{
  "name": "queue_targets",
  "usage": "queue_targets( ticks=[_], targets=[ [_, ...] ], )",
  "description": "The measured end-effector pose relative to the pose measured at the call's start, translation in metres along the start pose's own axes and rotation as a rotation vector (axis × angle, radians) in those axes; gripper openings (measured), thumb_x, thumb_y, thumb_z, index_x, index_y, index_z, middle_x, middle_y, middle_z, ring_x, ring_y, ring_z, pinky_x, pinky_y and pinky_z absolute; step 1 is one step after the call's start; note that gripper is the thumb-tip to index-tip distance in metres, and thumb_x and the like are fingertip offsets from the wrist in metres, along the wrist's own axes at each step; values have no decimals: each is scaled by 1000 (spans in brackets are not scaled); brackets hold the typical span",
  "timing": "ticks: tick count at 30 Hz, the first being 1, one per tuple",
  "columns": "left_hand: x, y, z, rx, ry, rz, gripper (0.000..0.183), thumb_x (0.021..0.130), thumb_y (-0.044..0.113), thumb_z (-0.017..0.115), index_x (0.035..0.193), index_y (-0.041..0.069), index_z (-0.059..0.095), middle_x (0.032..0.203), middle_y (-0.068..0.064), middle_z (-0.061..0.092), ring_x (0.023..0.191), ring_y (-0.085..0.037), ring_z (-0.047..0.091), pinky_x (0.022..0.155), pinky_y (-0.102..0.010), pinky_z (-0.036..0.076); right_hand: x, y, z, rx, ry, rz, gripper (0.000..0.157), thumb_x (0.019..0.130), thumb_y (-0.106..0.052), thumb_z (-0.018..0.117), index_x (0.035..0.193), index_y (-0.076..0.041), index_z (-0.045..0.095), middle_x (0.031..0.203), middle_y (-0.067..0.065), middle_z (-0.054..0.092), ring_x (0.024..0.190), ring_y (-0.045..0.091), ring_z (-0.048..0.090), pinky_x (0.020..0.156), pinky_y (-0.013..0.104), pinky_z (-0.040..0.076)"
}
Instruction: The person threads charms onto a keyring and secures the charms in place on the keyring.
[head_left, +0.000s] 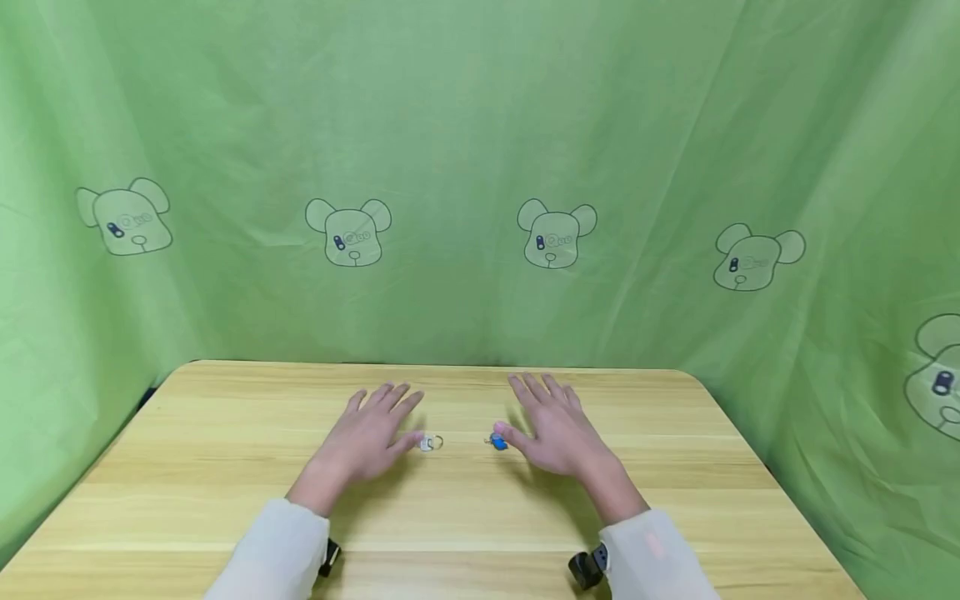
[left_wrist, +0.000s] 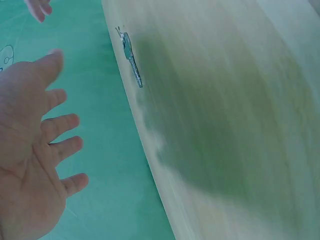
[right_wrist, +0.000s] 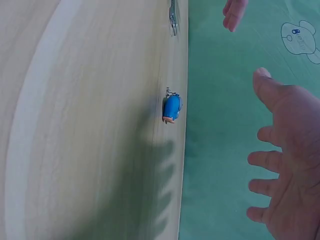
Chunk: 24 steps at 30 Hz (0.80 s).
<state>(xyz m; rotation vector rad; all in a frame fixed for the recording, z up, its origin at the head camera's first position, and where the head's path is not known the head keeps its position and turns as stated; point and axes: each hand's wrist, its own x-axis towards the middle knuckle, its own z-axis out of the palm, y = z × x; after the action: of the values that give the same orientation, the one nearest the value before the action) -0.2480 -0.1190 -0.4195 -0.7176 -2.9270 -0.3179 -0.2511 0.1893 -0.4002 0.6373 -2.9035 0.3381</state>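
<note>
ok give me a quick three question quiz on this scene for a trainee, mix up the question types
1. True or false: the left hand grips the small silver piece with a ring.
2. Which thing lies nearest the right hand? A) the small blue charm B) a red cup C) a pair of scissors
3. Fill in: both small things lie on the ______ table.

Key
1. False: both hands are spread with straight fingers, and neither grips anything.
2. A, just beside the thumb.
3. wooden
</note>
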Motion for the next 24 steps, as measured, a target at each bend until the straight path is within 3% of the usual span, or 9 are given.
queue_targets(
  ticks=[12,24],
  targets=[
    [6,-8,5,-9,-67,3,59,104,44,58,153,12,47,156,-17,45,144,-38,40,116,-62,30,10,2,4,39,-121,-29,77,97,-45,68,157,-8,39,157,22,41,145,45,36,118,64,25],
    [13,-9,11,-43,-143,33,59,103,43,59,152,11,49,154,-16,47,141,-41,42,115,-66,31,23,-4,12,47,-267,-64,73,91,-30,80,152,-6,48,145,18,56,131,37,54,113,60,38]
  ],
)
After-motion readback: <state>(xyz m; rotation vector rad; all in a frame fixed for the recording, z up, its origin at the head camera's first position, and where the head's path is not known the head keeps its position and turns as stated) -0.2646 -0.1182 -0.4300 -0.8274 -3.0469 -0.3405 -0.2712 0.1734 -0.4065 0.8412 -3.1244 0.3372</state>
